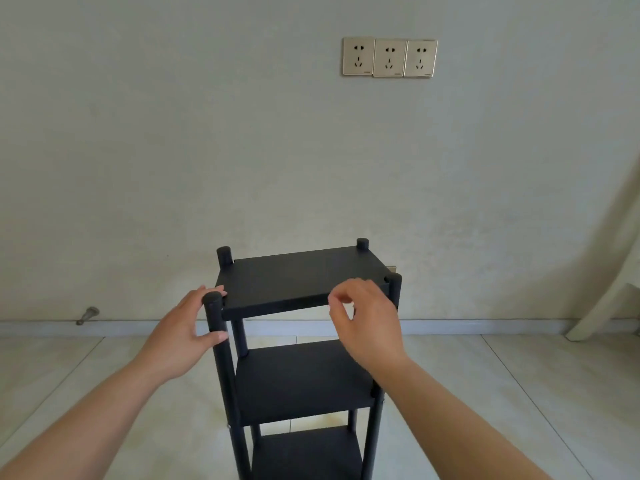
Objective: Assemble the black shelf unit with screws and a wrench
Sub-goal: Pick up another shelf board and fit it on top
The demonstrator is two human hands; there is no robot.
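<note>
The black shelf unit (298, 341) stands upright on the tiled floor (485, 393), a little way out from the wall (207, 150), right in front of the person. It has three boards in view, one above the other, held between four round posts whose tops stick up just past the top board (301, 275). A small silver screw head (229, 426) shows on the near left post, level with the middle board.

The left hand (188, 332) is at the near left post (221, 358). The thumb lies across the front of the post below the top board, and the fingers (207, 292) reach round behind the post's cap, so the hand grips the post.

The right hand (367, 320) is at the front edge of the top board, toward its near right corner. Its fingers are curled, with the thumb and forefinger brought close together at the board's edge; I cannot tell whether they pinch something small or only touch the board.

On the wall above there are three gold-coloured sockets (389, 57) in a row. A small metal doorstop (87, 315) sits low on the wall at the left, just above the skirting. A pale curtain (609, 271) hangs at the far right
</note>
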